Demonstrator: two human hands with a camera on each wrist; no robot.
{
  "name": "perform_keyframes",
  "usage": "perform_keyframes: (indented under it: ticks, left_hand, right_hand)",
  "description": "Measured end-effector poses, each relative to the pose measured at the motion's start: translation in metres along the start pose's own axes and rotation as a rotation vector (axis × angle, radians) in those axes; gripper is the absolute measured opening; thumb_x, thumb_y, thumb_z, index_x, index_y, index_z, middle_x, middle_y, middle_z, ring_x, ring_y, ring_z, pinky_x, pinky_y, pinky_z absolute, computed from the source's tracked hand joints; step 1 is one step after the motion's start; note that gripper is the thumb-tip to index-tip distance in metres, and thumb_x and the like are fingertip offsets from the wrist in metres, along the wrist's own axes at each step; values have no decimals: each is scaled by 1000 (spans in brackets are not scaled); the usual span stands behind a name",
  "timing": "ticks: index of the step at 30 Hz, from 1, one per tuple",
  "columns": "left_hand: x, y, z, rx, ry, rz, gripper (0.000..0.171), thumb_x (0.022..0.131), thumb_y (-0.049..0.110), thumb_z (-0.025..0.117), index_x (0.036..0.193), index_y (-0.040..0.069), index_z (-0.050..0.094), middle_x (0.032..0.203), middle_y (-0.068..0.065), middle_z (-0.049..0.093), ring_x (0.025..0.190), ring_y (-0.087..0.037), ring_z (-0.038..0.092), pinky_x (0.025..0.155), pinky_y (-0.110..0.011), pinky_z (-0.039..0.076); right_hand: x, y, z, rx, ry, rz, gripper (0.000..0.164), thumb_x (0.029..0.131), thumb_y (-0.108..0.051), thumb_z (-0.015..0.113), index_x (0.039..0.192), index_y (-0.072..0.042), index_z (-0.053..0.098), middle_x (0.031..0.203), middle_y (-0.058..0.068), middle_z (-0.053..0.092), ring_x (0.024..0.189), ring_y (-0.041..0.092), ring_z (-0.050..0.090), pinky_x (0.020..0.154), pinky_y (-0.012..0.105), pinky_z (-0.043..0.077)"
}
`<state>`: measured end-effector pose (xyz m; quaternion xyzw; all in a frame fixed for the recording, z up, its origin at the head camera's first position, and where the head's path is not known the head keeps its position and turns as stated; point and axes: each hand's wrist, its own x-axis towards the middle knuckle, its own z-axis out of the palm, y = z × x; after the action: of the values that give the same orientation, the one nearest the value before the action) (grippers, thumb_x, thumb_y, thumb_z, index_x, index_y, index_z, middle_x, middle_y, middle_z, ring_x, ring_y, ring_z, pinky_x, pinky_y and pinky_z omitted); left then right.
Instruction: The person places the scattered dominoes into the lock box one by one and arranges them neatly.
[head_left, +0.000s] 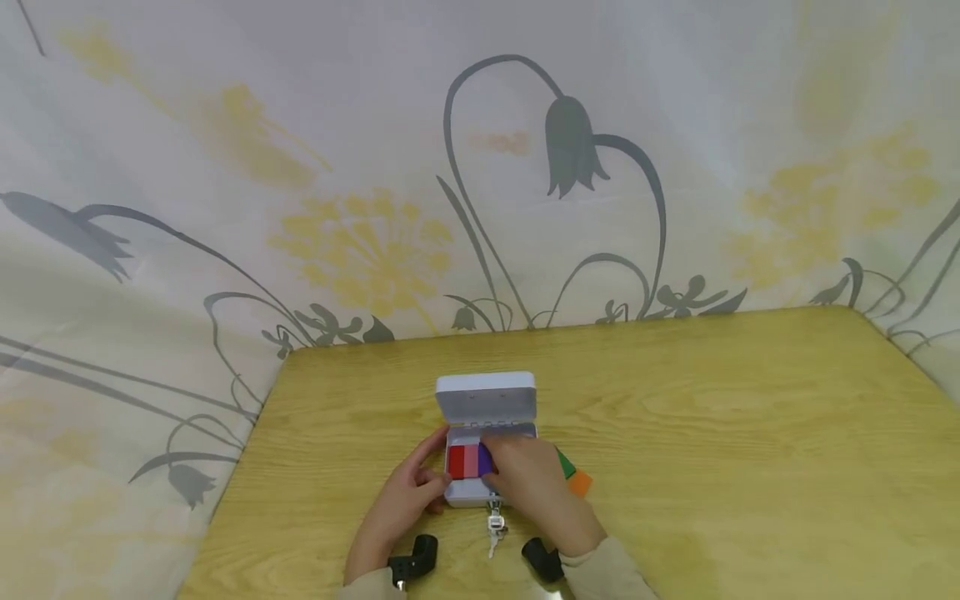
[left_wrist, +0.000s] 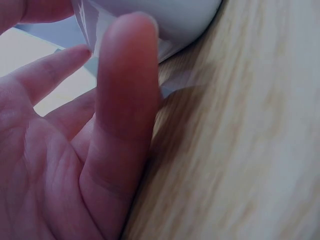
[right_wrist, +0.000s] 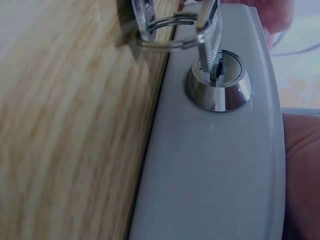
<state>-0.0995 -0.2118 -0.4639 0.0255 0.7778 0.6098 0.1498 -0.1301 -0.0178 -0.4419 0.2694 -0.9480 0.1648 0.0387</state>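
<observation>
A small white lockable box (head_left: pixel 468 492) stands on the table with its lid (head_left: pixel 487 404) raised. Inside lie a red block (head_left: pixel 457 462), a pink block (head_left: pixel 471 461) and a purple block (head_left: pixel 485 460), side by side. My left hand (head_left: pixel 408 492) touches the box's left side, its fingers spread and fairly straight; one finger (left_wrist: pixel 127 75) lies against the white wall. Over the box's right half reaches my right hand (head_left: pixel 532 475), with thumb and forefinger at the two ends of the purple block, pinching it. That hand hides the inside right part. A key (right_wrist: pixel 212 40) sits in the front lock (right_wrist: pixel 220 82).
A green piece (head_left: pixel 566 464) and an orange piece (head_left: pixel 580 482) lie right of the box, partly behind my right hand. From the lock hang a ring and keys (head_left: pixel 495 527). The wooden table (head_left: pixel 712 442) ends at a flower-patterned curtain (head_left: pixel 375 150).
</observation>
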Motion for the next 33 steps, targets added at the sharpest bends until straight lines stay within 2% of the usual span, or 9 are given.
perform_keyframes:
  ticks: [5,7,10,13,17,22,28,31,33]
  left_hand:
    - [-2,4,-2,-4,-5,-9,65,84,6,54,140,25,29,107,-15,56,67,-19,55,59,-34,49]
    - [-4,11,-2,-3,-3,-6,64,83,4,53,140,21,29,105,-18,56,65,-20,55,58,-34,49]
    - [-8,23,-2,1,2,-4,64,83,2,53,140,17,29,115,-18,52,65,-22,55,59,-35,49]
    - [-6,18,-2,8,6,15,64,83,3,53,140,21,30,131,-11,41,67,-20,55,59,-34,49]
    - [-1,1,0,2,8,29,64,83,5,53,139,27,31,135,-7,37,67,-18,55,58,-33,49]
    - [0,-1,6,-9,2,23,65,83,6,54,139,28,31,137,-6,35,69,-18,56,59,-33,49]
    - [0,2,6,18,7,24,65,82,6,54,139,28,31,123,-11,49,65,-19,54,58,-33,49]
    - [-1,2,3,23,22,22,65,82,5,54,139,27,32,110,-14,55,62,-18,54,57,-33,49]
    - [-1,1,1,25,19,25,65,82,6,54,139,26,31,117,-11,51,63,-18,54,57,-33,49]
  right_hand:
    - [1,-2,2,-17,-16,12,22,70,-28,73,80,-16,57,67,-8,53,56,9,49,47,27,38]
    - [2,-2,2,-24,-8,6,21,71,-27,73,81,-16,58,68,-7,53,57,10,50,47,27,38]
    - [3,-2,3,-35,4,-2,21,71,-26,73,84,-16,58,69,-6,54,59,10,51,47,27,39]
    - [3,-2,3,-50,9,-6,22,71,-25,72,86,-16,59,70,-6,55,60,11,52,46,28,39]
    - [0,-1,2,-54,1,-8,24,71,-26,73,87,-16,59,72,-6,55,60,11,52,46,28,40]
    - [-5,2,2,-45,-12,10,29,71,-28,73,92,-16,58,78,-5,57,65,12,55,50,29,43]
    - [-5,3,-1,6,-1,8,45,70,-31,73,111,-17,58,88,-5,60,69,11,55,55,29,45]
    - [-3,3,-2,41,17,-11,43,72,-30,71,112,-18,59,77,-8,56,62,8,48,50,25,39]
    - [-2,3,-3,70,22,-24,39,74,-30,69,110,-17,61,68,-9,50,57,7,43,46,23,34]
